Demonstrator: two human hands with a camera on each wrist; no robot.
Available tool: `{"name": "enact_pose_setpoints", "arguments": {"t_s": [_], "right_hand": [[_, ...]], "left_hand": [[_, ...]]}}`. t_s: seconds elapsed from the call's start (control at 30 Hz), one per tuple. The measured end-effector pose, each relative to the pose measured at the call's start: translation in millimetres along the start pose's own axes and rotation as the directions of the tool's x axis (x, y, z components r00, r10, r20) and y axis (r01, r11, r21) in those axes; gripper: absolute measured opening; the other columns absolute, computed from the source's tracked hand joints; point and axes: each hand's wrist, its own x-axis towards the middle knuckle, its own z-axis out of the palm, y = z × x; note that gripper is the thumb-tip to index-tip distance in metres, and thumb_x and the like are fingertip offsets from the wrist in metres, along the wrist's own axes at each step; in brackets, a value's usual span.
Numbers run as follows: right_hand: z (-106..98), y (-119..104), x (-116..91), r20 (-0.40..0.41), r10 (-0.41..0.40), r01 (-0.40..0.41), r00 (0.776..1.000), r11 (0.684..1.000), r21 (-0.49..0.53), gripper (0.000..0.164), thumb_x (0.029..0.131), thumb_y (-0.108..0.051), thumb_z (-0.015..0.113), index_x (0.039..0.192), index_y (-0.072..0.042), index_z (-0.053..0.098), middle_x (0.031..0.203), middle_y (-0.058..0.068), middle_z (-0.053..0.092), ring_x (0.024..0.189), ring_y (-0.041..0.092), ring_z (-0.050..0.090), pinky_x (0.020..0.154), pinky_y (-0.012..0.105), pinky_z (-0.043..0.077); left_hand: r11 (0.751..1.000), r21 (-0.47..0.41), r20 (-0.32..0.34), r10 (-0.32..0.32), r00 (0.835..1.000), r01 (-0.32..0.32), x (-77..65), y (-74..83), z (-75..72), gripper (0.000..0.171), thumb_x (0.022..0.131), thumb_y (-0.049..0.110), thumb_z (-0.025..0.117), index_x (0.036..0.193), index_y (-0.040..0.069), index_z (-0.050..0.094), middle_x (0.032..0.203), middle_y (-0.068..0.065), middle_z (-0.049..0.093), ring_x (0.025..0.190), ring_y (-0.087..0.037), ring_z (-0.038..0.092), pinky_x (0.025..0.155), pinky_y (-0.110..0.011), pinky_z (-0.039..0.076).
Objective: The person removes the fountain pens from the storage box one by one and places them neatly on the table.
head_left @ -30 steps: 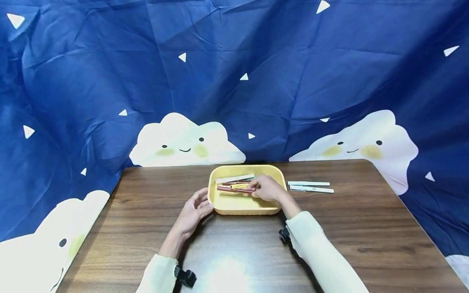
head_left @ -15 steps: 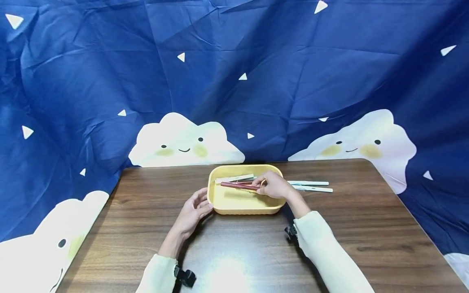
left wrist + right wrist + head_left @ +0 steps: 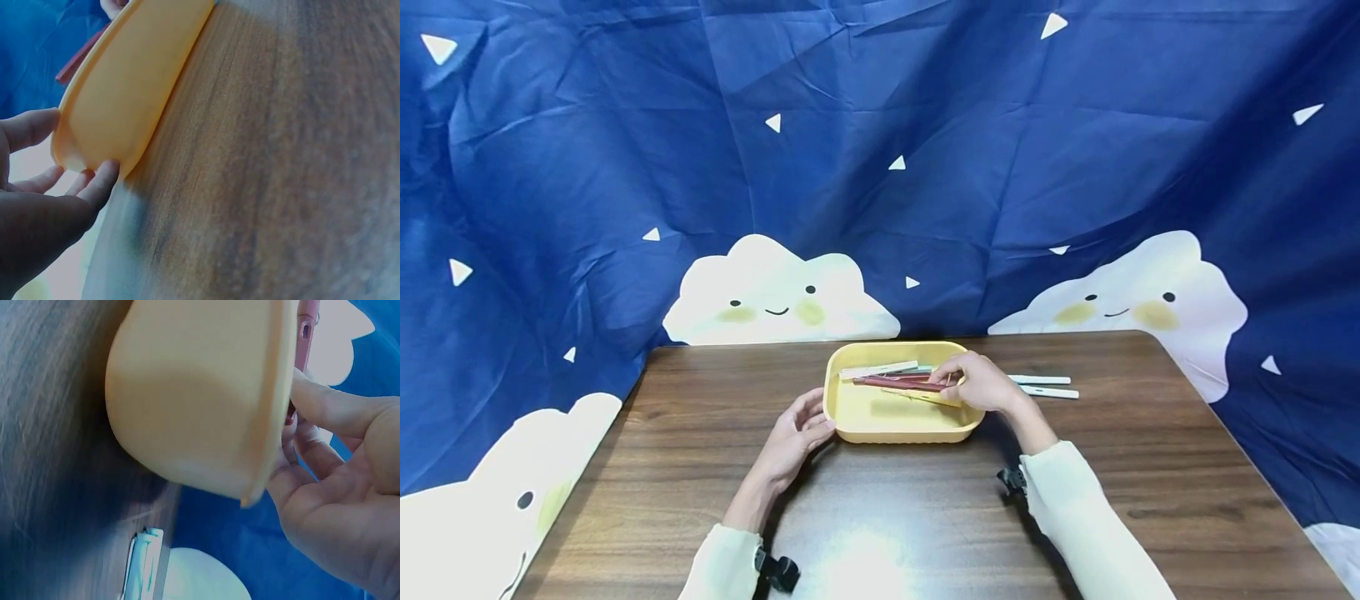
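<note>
A yellow tray [image 3: 887,425] stands on the wooden table with several pens inside. My right hand [image 3: 985,385] reaches over its right end and pinches a red pen [image 3: 891,383] by its right end. In the right wrist view, that red pen [image 3: 304,339] shows beyond the rim, between thumb and fingers. Below it in the tray lies a yellow pen [image 3: 917,395]; a white pen [image 3: 880,369] lies toward the back. Other pens there are partly hidden. My left hand [image 3: 792,440] touches the tray's left end, its spread fingertips against the wall [image 3: 115,94].
Right of the tray, two light pens [image 3: 1047,392] lie on the table [image 3: 1150,467], partly behind my right hand. A blue cloth [image 3: 940,200] with cloud prints hangs along the table's back edge.
My right hand has moved to the right, drawing the red pen with it. The yellow pen now lies in front of the red one. My left hand and the tray stay put.
</note>
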Motion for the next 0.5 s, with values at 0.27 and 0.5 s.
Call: {"name": "enact_pose_setpoints", "arguments": {"t_s": [0.27,0.5], "right_hand": [[-17,4,-10,0.005,0.002,-0.002,1.000,1.000,-0.025,0.017,0.082,0.005,0.076,0.097,-0.003,0.078,0.091,0.005,0.072,0.082,0.018,0.057,0.072,0.030,0.048],[-22,11,-18,-0.001,0.023,-0.023,1.000,1.000,-0.010,0.015,0.084,0.005,0.075,0.098,-0.003,0.076,0.088,0.004,0.071,0.081,0.017,0.059,0.073,0.030,0.050]], "left_hand": [[1.000,-0.004,0.003,-0.002,1.000,0.002,2.0,-1.0,-1.1,0.066,0.093,-0.010,0.060,0.153,-0.004,0.032,0.147,-0.030,0.040,0.130,-0.036,0.047,0.098,-0.030,0.053],[1.000,-0.010,0.003,0.001,1.000,-0.001,0.7,-1.6,-0.6,0.067,0.093,-0.010,0.060,0.153,-0.004,0.031,0.148,-0.030,0.039,0.130,-0.036,0.047,0.096,-0.028,0.054]]}}
